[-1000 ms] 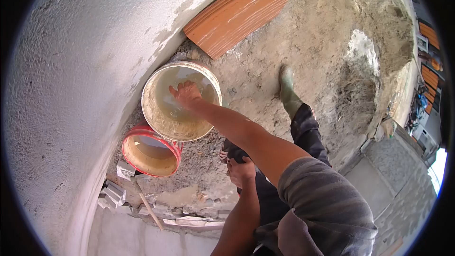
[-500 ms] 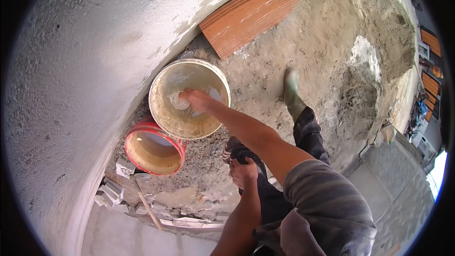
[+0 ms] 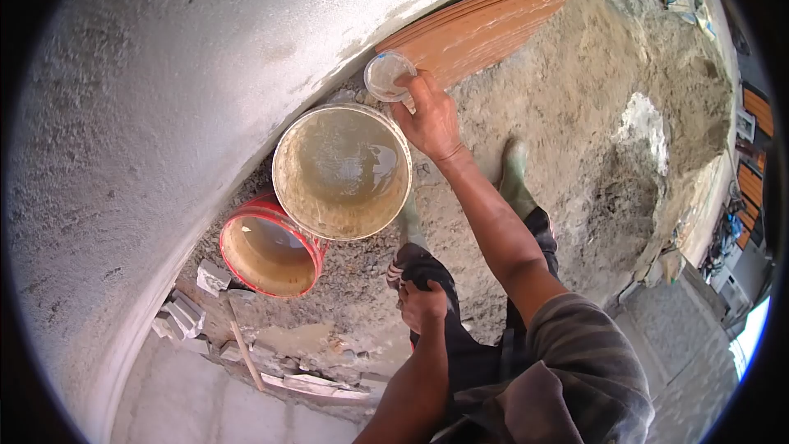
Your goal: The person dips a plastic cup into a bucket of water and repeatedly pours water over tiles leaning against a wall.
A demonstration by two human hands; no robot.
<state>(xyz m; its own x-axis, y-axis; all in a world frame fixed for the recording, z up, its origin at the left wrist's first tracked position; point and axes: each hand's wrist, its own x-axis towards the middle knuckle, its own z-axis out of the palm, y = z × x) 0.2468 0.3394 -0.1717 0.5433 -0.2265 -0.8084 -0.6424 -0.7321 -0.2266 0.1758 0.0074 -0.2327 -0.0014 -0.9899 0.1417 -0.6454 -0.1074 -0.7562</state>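
Note:
My right hand (image 3: 429,117) pinches the rim of a clear plastic cup (image 3: 386,74), held above the far edge of a large pale bucket (image 3: 325,220). Murky water (image 3: 341,152) stands in that bucket, its surface rippled and shiny. The cup's contents are hard to make out. Beside the pale bucket a red bucket (image 3: 316,267) also holds some water. My left hand (image 3: 424,306) rests on my bent knee, its fingers curled round the dark trouser leg (image 3: 436,271).
A rough grey wall (image 3: 164,115) runs along the left. Orange-brown ridged panels (image 3: 493,25) lean at its foot. Broken grey blocks (image 3: 187,316) and a wooden stick (image 3: 244,345) lie at lower left. My green boots (image 3: 516,174) stand on uneven dirt.
My right hand has lifted the cup out of the water and moved it up and right, past the pale bucket's rim. My left hand stays on the knee.

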